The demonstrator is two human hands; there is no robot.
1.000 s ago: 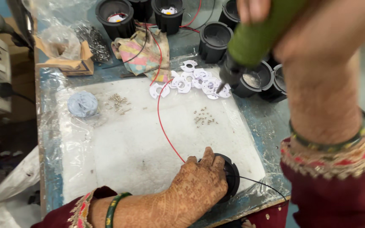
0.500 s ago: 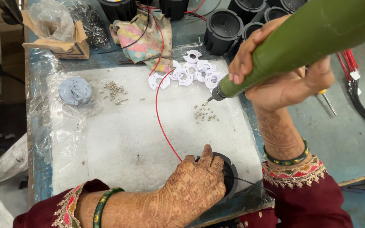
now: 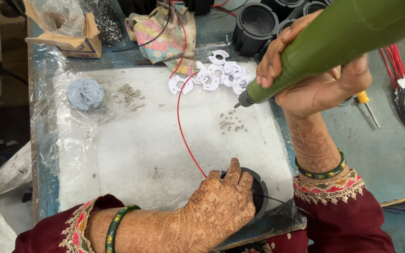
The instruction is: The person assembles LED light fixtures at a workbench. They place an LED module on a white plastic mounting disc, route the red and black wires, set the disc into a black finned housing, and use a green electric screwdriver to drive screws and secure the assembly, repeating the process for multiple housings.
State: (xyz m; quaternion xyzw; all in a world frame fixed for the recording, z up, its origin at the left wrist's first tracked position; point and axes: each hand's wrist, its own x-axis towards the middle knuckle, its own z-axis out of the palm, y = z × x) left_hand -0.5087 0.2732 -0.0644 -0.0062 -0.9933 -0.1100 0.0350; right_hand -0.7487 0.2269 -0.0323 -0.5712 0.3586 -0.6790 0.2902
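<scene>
On white foam pad point(image 3: 132, 154): left hand point(image 3: 216, 206) clamped over black housing point(image 3: 258, 189), right hand point(image 3: 315, 79) gripping green driver point(image 3: 333, 42)

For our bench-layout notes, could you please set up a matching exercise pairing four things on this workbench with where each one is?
Things:
1. green power screwdriver
2. black round housing
3. grey putty lump
4. white plastic rings

Places:
A. piled at the far edge of the white pad
B. under the left hand
C. near the pad's far left corner
D. gripped in the right hand

Pairs: 1-D, 2-B, 3-C, 4-A
</scene>
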